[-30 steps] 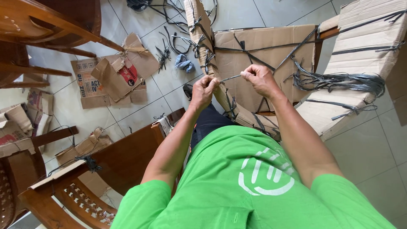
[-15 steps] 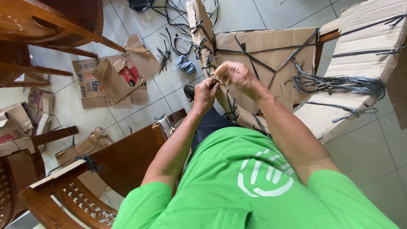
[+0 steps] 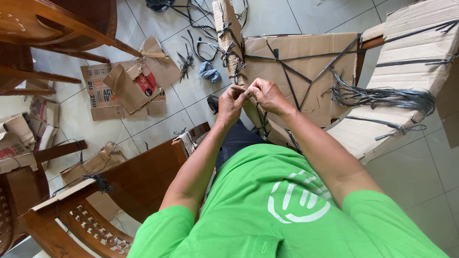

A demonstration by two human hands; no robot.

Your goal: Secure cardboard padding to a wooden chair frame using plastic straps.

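Your left hand and right hand meet knuckle to knuckle, both pinched narrow on a black plastic strap right at the edge of the cardboard-wrapped chair in front of you. The strap's short stretch between your fingertips is mostly hidden by them. More black straps cross the brown cardboard panel in diagonal lines just beyond your hands, and a loose bundle of strapping lies on the cardboard-covered part to the right. Down on the tiled floor, a grey-blue rag sits just left of the wrapped frame. Further left, flattened cardboard pieces lie spread out, tan with a red round patch and dark printing on one flap. A bare wooden chair stands at your lower left, scraps of cardboard tied to it.
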